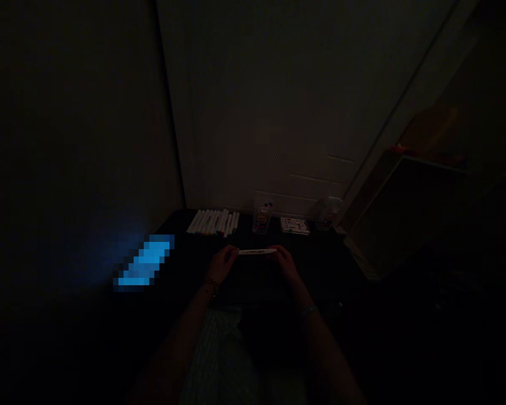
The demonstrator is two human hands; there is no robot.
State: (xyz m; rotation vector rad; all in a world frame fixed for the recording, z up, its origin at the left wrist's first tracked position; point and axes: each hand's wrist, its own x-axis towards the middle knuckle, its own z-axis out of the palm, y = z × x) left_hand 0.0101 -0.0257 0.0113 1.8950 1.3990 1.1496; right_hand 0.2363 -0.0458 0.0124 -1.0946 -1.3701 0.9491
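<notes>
A white marker (257, 252) with dark print is held level between my two hands, low over the dark tabletop. My left hand (223, 263) is closed on its left end, and my right hand (285, 262) pinches the right end. Behind my left hand a row of white markers (213, 222) lies side by side, with coloured tips toward me. Beyond the held marker stands a clear container (262, 218) with small coloured items in it. A flat white case (294, 226) with small print or contents lies to its right. The scene is very dark, so fine detail is lost.
A glowing blue screen (145, 263), pixelated, is at the left of the dark table (253, 287). Another clear container (330, 212) stands at the back right. Behind the table rises a pale wall (253, 124). A box-like piece of furniture (421, 214) is at the right.
</notes>
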